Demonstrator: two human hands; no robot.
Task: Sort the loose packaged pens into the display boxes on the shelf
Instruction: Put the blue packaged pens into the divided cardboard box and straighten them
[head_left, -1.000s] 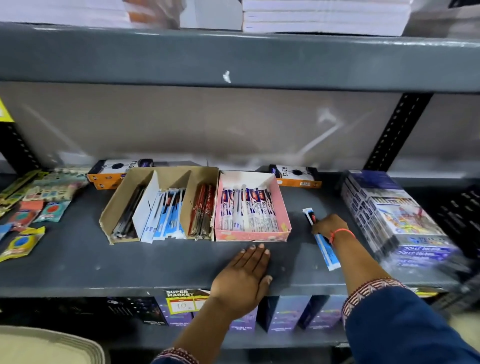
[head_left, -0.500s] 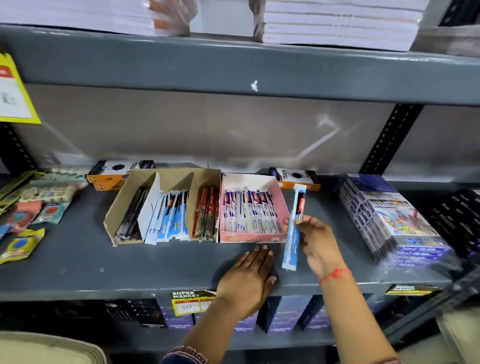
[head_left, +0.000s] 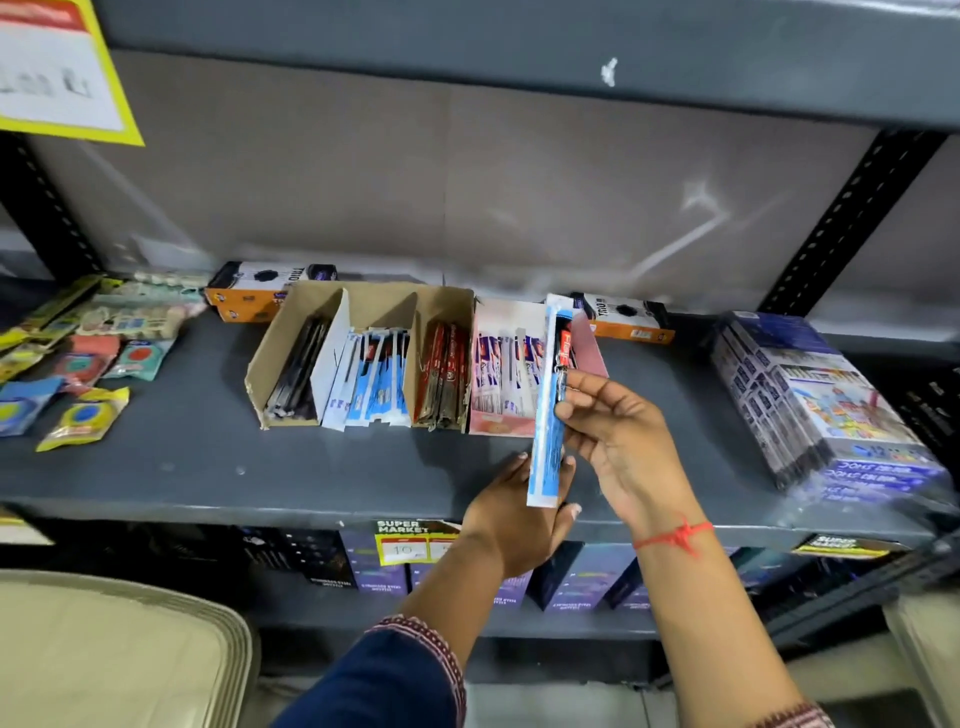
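Above the grey shelf (head_left: 208, 467), my right hand (head_left: 618, 441) is pinching a blue pen pack (head_left: 549, 410) (upright, fingers clamped), left hand (head_left: 514, 514) lying flat, fingers together, before the pink box (head_left: 592, 348).

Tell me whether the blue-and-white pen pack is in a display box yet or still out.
Out. The pen pack is held upright by the right hand in front of the pink box, not lying inside among the packs.

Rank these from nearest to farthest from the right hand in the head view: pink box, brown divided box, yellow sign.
1. Pink box, just left of the right hand, behind the held pen pack.
2. Brown divided box, further left on the shelf.
3. Yellow sign, top left corner.
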